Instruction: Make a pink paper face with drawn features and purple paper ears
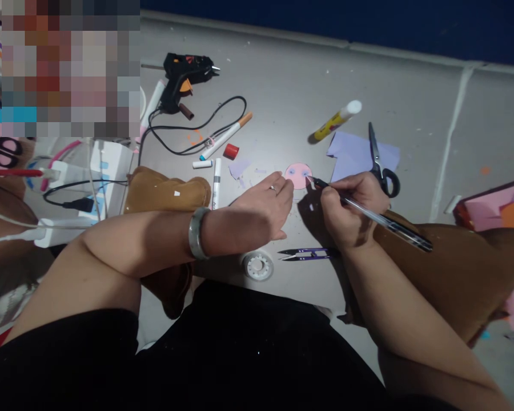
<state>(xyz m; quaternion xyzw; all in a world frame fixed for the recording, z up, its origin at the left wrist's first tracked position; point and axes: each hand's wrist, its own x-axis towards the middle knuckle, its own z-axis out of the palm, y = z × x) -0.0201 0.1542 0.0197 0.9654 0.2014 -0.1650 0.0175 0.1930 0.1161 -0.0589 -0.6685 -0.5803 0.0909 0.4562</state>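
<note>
A small pink paper circle [298, 176] with two bluish marks lies flat on the floor surface. My left hand [263, 206] rests palm down with its fingers stretched out, the fingertips at the circle's left edge. Wrapped round a black pen with a clear barrel [383, 221], my right hand [353, 208] brings the tip close to the circle's right side. Just below sit purple thread snips [306, 254] and a round white tape roll or spool [258, 266]. Black-handled scissors [381, 165] lie beyond my right hand on purple paper [342, 157].
A glue stick [336, 121] stands beyond the circle. Further left lie a black glue gun [184, 77] with its cord, a marker [226, 136] and a red cap [231, 150]. Brown cushion-like pieces [167, 191] flank my arms. Power strips [107, 177] with cables sit left.
</note>
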